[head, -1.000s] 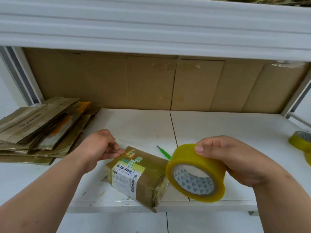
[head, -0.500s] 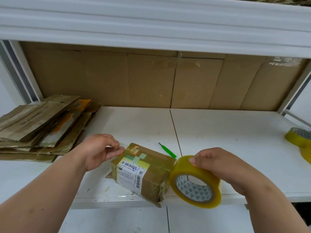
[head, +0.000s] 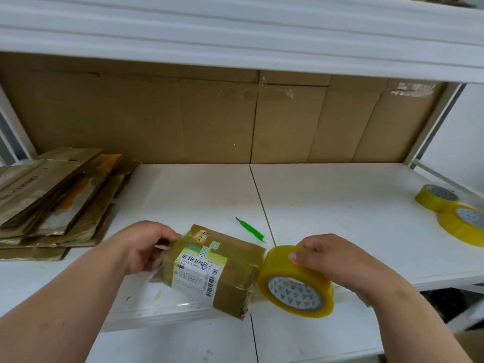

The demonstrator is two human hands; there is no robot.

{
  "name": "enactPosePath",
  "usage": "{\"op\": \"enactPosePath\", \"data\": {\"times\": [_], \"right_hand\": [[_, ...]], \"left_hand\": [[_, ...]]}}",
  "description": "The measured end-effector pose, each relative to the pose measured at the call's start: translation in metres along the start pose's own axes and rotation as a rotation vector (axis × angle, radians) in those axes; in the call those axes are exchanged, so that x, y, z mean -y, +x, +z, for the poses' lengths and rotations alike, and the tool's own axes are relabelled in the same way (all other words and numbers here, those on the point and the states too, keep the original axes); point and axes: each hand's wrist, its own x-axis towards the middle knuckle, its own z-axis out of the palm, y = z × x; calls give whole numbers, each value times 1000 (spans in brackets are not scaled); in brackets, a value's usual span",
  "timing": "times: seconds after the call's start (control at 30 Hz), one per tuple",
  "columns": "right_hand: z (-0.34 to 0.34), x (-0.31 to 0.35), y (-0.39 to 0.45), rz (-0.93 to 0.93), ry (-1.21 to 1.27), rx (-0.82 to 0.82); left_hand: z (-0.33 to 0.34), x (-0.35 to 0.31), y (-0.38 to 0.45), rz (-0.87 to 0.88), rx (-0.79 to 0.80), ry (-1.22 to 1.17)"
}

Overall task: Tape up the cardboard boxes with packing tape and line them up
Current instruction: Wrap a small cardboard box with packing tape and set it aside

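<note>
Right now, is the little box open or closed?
Closed. The box shows no raised flaps; shiny tape and a barcode label cover its top.

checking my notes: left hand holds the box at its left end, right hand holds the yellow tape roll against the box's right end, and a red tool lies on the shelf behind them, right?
One detail is off: the tool is green, not red, as the head view shows. The rest holds: the left hand holds the box at its left end, and the right hand holds the yellow tape roll against its right end.

Bare forearms and hands [head: 146,247] (no sleeves, no jewellery).
</note>
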Motion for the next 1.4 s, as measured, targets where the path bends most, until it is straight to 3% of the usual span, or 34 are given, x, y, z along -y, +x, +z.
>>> {"op": "enactPosePath", "data": {"times": [0.2,0.3,0.4,0.57,0.87,0.97,1.07,1.13,1.2,1.3,1.4], "right_hand": [[6,-8,4,1,-21,-72],[8,-10,6,-4,16,-94],[10,-9,9,-12,61,-107],[9,6,23,-58,33,-137],[16,1,36,-79,121,-120],[17,-4,37,-87,153,-114],[18,-6,38,-116,183,-105],[23,-6,40,-141,170,-90],[29,-5,43,-163,103,-81],[31,-5,48,-192,60,-78],[29,-7,50,-207,58,-69]], "left_hand": [[7,25,4,130,48,82],[8,26,-5,222,-10,115],[2,14,-23,198,14,64],[-4,-3,-48,225,81,264],[12,23,-52,466,-96,251],[9,17,-52,471,-158,457],[5,-8,-55,456,-270,878],[12,-26,-62,546,-330,1122],[27,-37,-71,646,-161,1221],[51,-31,-74,535,88,1448],[59,-16,-64,509,66,1682]]}}
